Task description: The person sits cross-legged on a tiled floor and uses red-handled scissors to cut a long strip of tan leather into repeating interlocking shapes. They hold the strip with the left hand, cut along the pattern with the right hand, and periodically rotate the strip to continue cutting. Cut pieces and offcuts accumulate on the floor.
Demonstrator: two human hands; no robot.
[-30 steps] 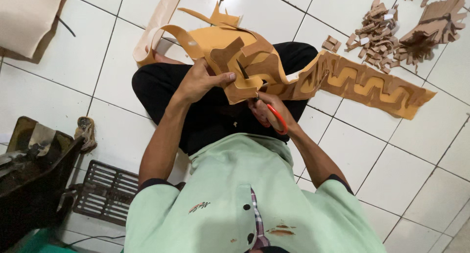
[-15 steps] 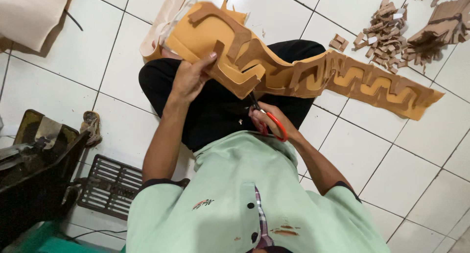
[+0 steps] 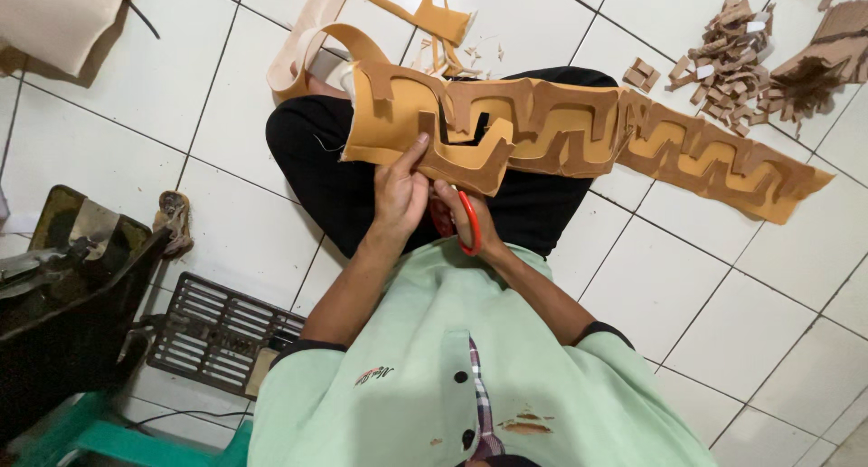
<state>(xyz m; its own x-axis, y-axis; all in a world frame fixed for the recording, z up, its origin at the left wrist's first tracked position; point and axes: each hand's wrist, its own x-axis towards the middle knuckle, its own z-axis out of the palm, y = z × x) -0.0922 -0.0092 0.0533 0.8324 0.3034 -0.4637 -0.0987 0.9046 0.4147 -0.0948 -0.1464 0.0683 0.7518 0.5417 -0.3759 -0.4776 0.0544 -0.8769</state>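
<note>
I sit cross-legged on a white tiled floor with a long tan leather strip (image 3: 561, 132) draped over my lap; zigzag shapes are cut out of it. My left hand (image 3: 400, 191) pinches the strip's lower edge near its left end. My right hand (image 3: 470, 223) grips red-handled scissors (image 3: 469, 221), whose blades are hidden behind the leather. The strip's far end (image 3: 750, 173) lies flat on the tiles to the right.
A pile of small brown leather offcuts (image 3: 732, 60) lies at the upper right. Pale strips and tan scraps (image 3: 425, 19) lie beyond my knees. A black sewing machine (image 3: 63, 286) and its metal treadle grate (image 3: 212, 331) stand at the left, with beige cloth (image 3: 54, 15) at the upper left.
The leather strip has been turned and pulled left across my lap. My left hand shifted from on top of the strip to its lower edge, close beside my right hand with the scissors.
</note>
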